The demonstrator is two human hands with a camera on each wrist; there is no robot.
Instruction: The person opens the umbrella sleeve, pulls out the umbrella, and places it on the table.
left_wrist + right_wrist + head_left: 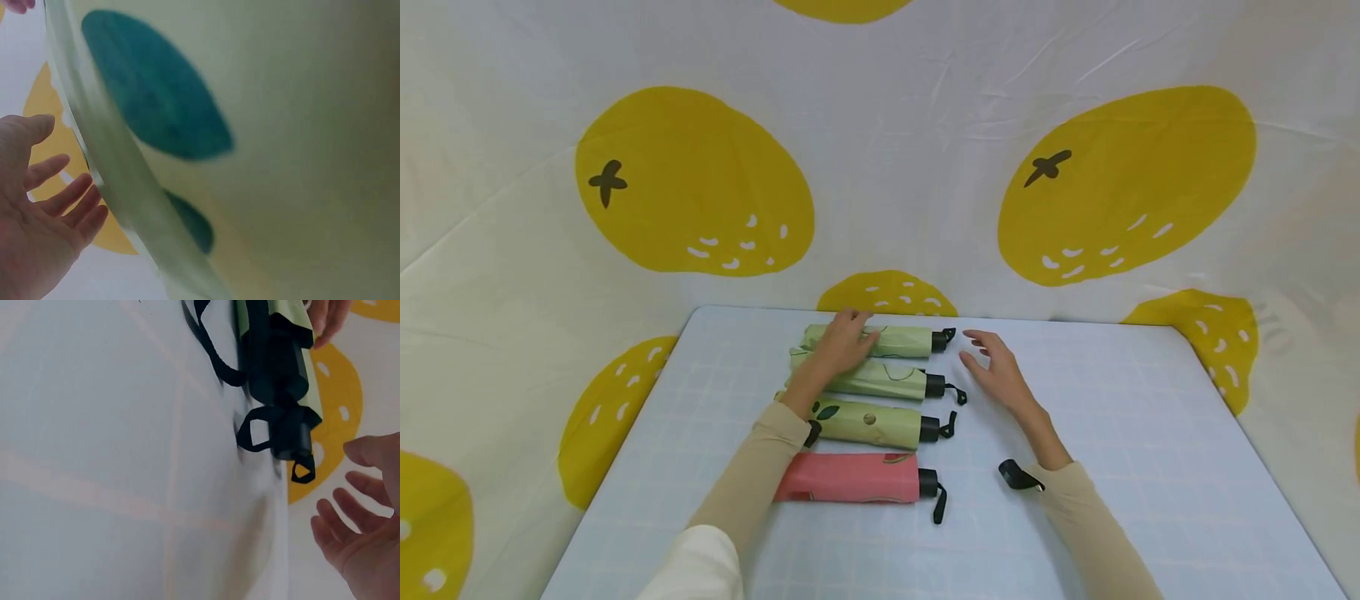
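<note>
Folded umbrellas lie in a column on the table, handles to the right: a far green umbrella (904, 342), a second green umbrella (891, 380), a third green umbrella (880, 425) with leaf prints, and a red-pink umbrella (857, 478) nearest. Over the far umbrella's left half is my left hand (847, 342), fingers loosely spread; whether it touches the fabric I cannot tell. My right hand (998, 373) hovers just right of the handles, relaxed and holding nothing. Green fabric (287, 125) fills most of the left wrist view. Black handles with wrist loops (278, 369) show in the right wrist view.
The table (1112, 400) has a pale checked cover. Behind and beside it hangs a white cloth (902, 167) printed with large yellow fruit. A black wrist camera (1019, 475) sits on the right sleeve.
</note>
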